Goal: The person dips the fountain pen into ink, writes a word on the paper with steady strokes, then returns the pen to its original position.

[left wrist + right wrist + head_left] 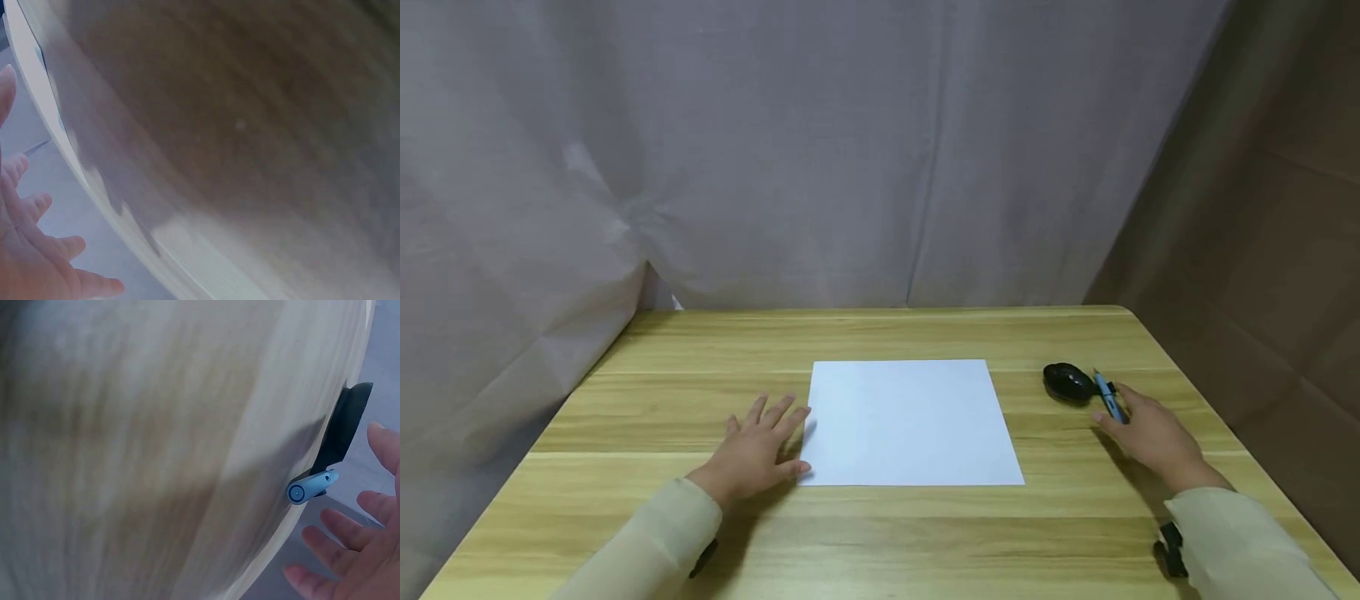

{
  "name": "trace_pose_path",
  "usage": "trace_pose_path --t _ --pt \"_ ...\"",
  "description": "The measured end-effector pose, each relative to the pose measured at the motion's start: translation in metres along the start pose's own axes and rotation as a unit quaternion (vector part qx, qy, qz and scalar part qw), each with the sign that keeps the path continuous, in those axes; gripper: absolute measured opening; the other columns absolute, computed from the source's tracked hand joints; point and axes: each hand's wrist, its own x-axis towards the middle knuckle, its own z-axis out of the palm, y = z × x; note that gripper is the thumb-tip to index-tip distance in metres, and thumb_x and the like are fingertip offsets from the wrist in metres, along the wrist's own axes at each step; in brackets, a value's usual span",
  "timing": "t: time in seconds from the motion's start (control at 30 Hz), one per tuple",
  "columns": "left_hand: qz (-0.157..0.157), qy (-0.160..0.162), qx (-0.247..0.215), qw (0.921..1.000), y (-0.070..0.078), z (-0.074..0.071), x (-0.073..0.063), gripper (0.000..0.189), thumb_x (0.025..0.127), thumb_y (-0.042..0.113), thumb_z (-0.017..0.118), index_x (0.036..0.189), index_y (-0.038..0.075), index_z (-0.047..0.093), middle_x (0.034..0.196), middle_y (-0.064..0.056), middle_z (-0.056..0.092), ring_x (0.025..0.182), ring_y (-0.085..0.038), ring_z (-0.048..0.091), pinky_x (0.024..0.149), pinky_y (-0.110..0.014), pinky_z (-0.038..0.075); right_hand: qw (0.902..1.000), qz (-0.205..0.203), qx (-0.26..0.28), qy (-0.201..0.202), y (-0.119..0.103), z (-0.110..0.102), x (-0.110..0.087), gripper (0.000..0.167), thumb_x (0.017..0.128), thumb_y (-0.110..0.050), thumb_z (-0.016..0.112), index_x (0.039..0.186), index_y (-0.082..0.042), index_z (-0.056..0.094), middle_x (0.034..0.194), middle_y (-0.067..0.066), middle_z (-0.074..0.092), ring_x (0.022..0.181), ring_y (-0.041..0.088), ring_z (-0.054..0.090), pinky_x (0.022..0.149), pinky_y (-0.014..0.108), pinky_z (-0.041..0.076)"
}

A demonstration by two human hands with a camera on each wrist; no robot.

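A white sheet of paper (910,425) lies flat on the wooden table. At its left edge is my left hand (752,458), fingers spread, with the fingertips and thumb tip right at the edge. The left wrist view shows the same hand (31,250) with straight, parted fingers. To the right, a light blue pen (1109,395) lies beside a glossy black oval object (1067,383). Over the pen's near end reaches my right hand (1153,437), thumb and fingers apart on either side. In the right wrist view the pen (312,487) shows clear of the loosely spread fingers (334,550).
The wooden table (880,542) ends at a grey curtain (850,167) behind and a brown cloth wall (1285,292) on the right. Black wrist straps show under both sleeves. Bare wood lies between the paper and the black object.
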Motion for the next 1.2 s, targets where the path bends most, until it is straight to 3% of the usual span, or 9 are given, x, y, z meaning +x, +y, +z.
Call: trace_pose_path --t 0.33,0.77,1.0,1.2 --pt "0.012 -0.026 -0.022 0.9993 0.006 0.001 0.004 0.075 0.085 0.051 0.067 0.149 0.021 0.039 0.158 -0.011 0.026 0.142 -0.050 0.016 0.095 -0.081 0.016 0.9999 0.001 0.012 0.008 0.004 0.003 0.001 0.087 0.097 -0.052 0.047 0.145 0.016 0.022 0.128 0.044 0.044 0.113 0.060 0.044 0.080 0.064 0.044" --pt "0.019 -0.054 -0.044 0.9974 0.007 0.005 0.009 0.072 0.086 0.049 0.067 0.148 0.023 0.042 0.157 -0.008 0.028 0.141 -0.048 0.019 0.095 -0.080 0.022 0.9989 0.024 0.041 -0.001 0.008 -0.001 0.004 0.080 0.098 -0.044 0.053 0.139 0.020 0.029 0.125 0.043 0.047 0.106 0.054 0.053 0.082 0.061 0.045" --pt "0.012 -0.068 -0.046 0.9966 0.009 0.005 0.010 0.070 0.086 0.048 0.068 0.147 0.025 0.043 0.156 -0.006 0.031 0.141 -0.047 0.022 0.093 -0.078 0.027 0.9981 0.033 0.052 -0.004 0.013 -0.001 0.006 0.079 0.098 -0.045 0.052 0.136 0.021 0.033 0.126 0.043 0.046 0.108 0.056 0.048 0.084 0.059 0.044" --pt "0.016 -0.071 -0.045 0.9963 0.009 0.006 0.011 0.068 0.087 0.047 0.068 0.146 0.024 0.044 0.155 -0.004 0.034 0.141 -0.046 0.024 0.093 -0.077 0.029 0.9951 0.063 0.076 -0.009 0.015 -0.002 0.008 0.073 0.097 -0.040 0.055 0.134 0.021 0.037 0.126 0.043 0.045 0.110 0.056 0.046 0.085 0.058 0.044"
